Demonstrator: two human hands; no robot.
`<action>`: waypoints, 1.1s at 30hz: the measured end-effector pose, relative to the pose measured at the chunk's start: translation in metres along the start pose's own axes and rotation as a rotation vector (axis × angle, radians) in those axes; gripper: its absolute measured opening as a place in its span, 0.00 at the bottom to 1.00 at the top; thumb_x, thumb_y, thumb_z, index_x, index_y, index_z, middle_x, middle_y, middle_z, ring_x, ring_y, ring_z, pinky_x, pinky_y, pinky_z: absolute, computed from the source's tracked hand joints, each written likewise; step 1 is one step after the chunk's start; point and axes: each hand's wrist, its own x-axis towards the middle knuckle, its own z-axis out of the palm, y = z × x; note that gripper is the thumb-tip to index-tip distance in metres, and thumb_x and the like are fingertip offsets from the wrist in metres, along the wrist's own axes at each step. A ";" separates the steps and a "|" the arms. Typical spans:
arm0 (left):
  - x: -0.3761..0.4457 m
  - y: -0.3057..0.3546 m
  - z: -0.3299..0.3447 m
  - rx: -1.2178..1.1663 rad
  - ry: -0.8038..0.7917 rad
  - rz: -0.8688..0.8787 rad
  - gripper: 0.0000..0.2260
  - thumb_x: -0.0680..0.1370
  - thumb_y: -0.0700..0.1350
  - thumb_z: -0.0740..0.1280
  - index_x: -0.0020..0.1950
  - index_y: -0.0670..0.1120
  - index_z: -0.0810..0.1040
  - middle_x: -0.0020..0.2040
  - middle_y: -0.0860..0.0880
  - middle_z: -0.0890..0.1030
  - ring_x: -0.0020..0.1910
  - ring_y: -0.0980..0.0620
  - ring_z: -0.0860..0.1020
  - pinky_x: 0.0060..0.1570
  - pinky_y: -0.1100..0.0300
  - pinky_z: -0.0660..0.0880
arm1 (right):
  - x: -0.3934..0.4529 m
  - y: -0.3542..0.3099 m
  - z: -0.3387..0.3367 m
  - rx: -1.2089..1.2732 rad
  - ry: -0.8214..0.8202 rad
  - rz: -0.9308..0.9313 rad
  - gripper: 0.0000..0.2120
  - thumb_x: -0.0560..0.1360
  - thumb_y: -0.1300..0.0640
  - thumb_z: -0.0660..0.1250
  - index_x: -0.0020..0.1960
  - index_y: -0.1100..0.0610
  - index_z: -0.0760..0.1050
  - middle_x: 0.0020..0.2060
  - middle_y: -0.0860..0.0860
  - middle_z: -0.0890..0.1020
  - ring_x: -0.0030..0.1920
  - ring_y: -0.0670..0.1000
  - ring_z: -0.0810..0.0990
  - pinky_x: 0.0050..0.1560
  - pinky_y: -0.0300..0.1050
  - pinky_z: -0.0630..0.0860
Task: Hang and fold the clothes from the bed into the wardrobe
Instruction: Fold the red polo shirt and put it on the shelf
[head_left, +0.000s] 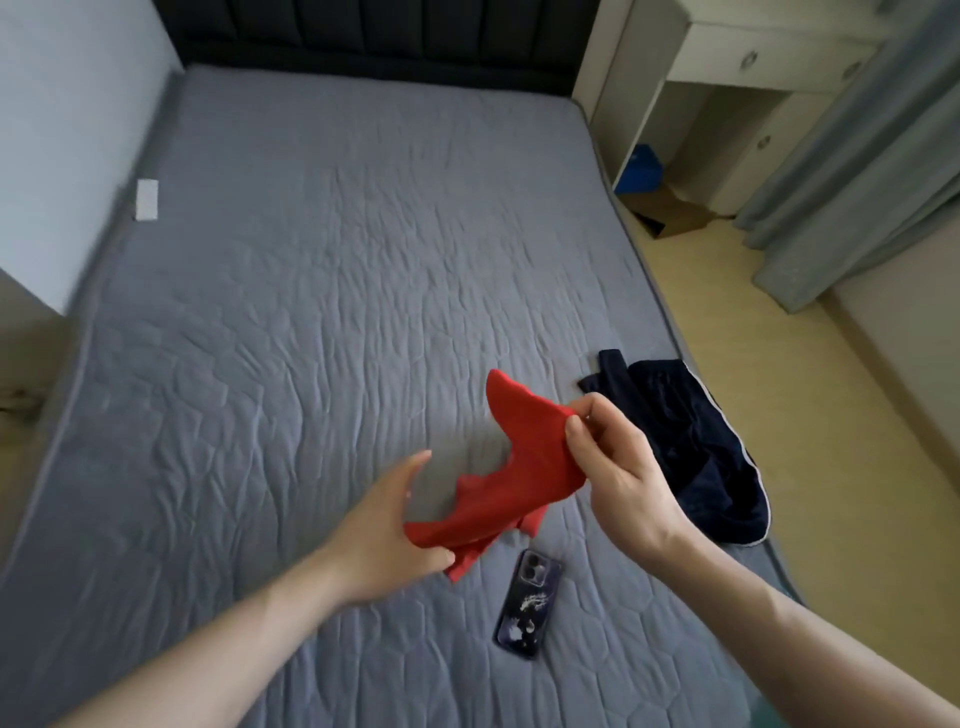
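A small red garment (519, 467) hangs in the air just above the grey quilted bed (311, 312), stretched between my two hands. My left hand (384, 530) pinches its lower left end between thumb and fingers. Its upper right edge is pinched by my right hand (613, 457), fingers curled round the cloth. A dark navy garment with white trim (696, 447) lies crumpled on the bed near the right edge, just beyond my right hand.
A phone in a dark patterned case (527, 605) lies on the bed under the red garment. White shelving with drawers (727, 78) stands at the far right, with a grey curtain (857, 182) beside it. Pale wooden floor (779, 364) runs along the bed's right side.
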 end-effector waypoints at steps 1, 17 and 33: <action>-0.002 0.002 -0.012 -0.021 -0.003 0.012 0.53 0.62 0.55 0.80 0.82 0.55 0.57 0.76 0.59 0.63 0.73 0.59 0.67 0.73 0.58 0.66 | -0.001 -0.012 0.008 0.025 -0.019 -0.002 0.10 0.82 0.54 0.60 0.44 0.56 0.72 0.31 0.43 0.74 0.34 0.43 0.71 0.36 0.38 0.69; -0.105 -0.126 -0.140 0.466 0.111 -0.104 0.08 0.71 0.54 0.64 0.36 0.52 0.70 0.31 0.53 0.76 0.38 0.47 0.80 0.35 0.53 0.70 | -0.033 0.002 0.084 -0.474 -0.205 0.264 0.23 0.71 0.48 0.79 0.32 0.55 0.68 0.25 0.46 0.71 0.27 0.43 0.67 0.30 0.37 0.65; -0.078 -0.042 -0.362 0.386 0.885 0.021 0.08 0.78 0.40 0.70 0.42 0.52 0.78 0.44 0.47 0.79 0.44 0.38 0.79 0.47 0.46 0.77 | 0.148 -0.131 0.115 -0.525 0.222 -0.126 0.10 0.74 0.64 0.66 0.49 0.53 0.84 0.39 0.48 0.84 0.40 0.50 0.80 0.41 0.42 0.71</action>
